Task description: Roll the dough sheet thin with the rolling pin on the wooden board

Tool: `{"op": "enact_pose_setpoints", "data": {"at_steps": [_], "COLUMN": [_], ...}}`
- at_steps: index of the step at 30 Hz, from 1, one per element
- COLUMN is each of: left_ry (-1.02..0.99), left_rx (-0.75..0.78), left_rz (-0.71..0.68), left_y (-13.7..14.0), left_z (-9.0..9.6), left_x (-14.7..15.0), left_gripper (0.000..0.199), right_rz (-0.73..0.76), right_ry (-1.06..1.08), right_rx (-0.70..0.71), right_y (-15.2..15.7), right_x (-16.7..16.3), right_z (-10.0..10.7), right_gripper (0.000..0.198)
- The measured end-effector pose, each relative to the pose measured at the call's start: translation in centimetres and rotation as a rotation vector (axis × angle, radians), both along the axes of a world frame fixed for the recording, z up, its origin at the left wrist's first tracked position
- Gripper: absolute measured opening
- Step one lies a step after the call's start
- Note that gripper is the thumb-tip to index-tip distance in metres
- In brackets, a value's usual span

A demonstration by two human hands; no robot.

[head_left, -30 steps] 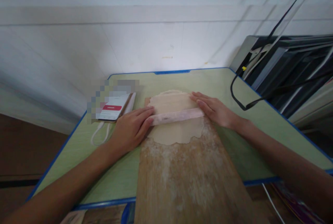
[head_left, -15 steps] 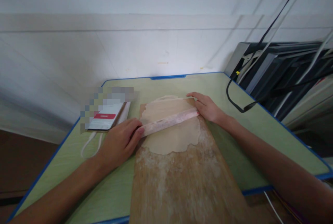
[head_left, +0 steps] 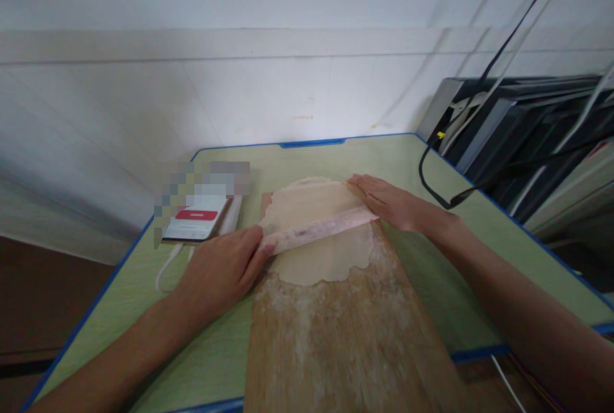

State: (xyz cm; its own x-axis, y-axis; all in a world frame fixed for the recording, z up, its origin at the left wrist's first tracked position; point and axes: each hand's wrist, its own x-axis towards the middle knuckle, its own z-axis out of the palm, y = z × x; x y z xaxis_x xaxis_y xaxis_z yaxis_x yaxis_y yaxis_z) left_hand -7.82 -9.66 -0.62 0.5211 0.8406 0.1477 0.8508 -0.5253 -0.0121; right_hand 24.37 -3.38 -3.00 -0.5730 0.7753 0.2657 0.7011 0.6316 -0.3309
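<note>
A pale rolling pin, dusted with flour, lies slantwise across a thin sheet of dough with a ragged edge. Under the dough is a long floury wooden board. My left hand is closed around the pin's left end, its thumb lying along the pin. My right hand rests flat over the pin's right end, fingers stretched forward to the dough's far right edge. The palm hides that end of the pin.
A phone with a white cable lies left of the board on the green table, its upper part blurred out. A black cord loops over the right edge, beside dark upright folders. A white wall stands behind.
My right hand has slid forward over the pin's end, with its fingers straighter. My left hand still grips the pin, which stays at about the same slant. The whole view has shifted slightly.
</note>
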Motion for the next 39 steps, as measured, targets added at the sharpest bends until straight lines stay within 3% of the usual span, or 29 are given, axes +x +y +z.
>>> {"op": "enact_pose_setpoints", "data": {"at_steps": [11, 18, 22, 29, 39], "left_ry": [0.091, 0.056, 0.082, 0.079, 0.018], "left_rx": [-0.062, -0.091, -0.093, -0.072, -0.168], "left_rz": [-0.041, -0.204, -0.280, -0.462, -0.623], "left_y": [-1.0, -1.4, -1.7, -2.3, -2.8], "left_z": [0.7, 0.4, 1.2, 2.1, 2.2], "left_x": [0.3, -0.5, -0.1, -0.1, 0.2], "left_gripper": [0.051, 0.053, 0.058, 0.062, 0.039], "right_rz": [0.034, 0.055, 0.147, 0.298, 0.428], "right_ry": [-0.045, -0.100, -0.112, -0.157, -0.075], "right_rx": [-0.110, -0.190, -0.201, -0.359, -0.423], "right_y": [-2.0, -3.6, -4.4, -4.5, -4.0], "right_x": [-0.1, -0.4, -0.3, -0.5, 0.2], "right_z": [1.3, 2.3, 3.0, 4.6, 5.0], "right_gripper": [0.053, 0.058, 0.058, 0.052, 0.038]}}
